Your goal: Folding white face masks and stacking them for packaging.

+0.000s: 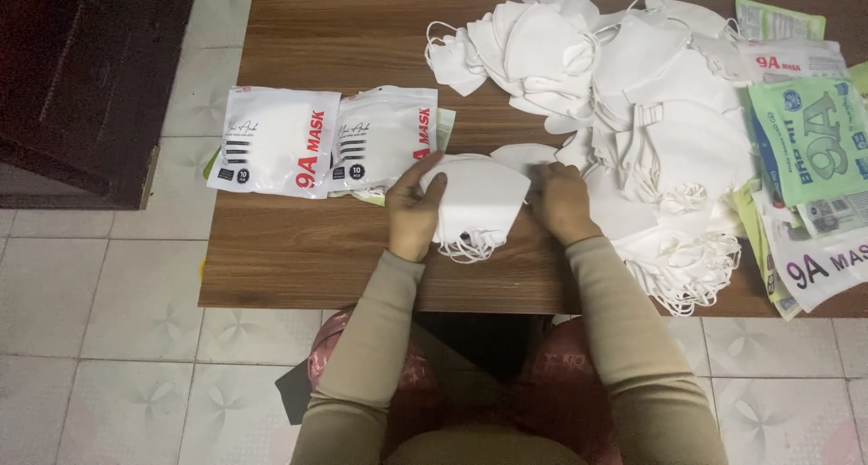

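Observation:
A small stack of folded white face masks [479, 198] lies on the brown wooden table [298, 257] in front of me, ear loops hanging toward the near edge. My left hand [413, 214] grips the stack's left side, thumb on top. My right hand [562, 203] rests on the stack's right edge, fingers curled over it. Just behind the stack lies another single white mask [524, 156].
A large heap of loose white masks [633, 85] covers the table's right half. Two filled white mask pouches [271, 140] [384, 138] lie at the left. Green and white empty pouches [809, 140] are piled at the far right. A dark cabinet [81, 76] stands on the tiled floor at left.

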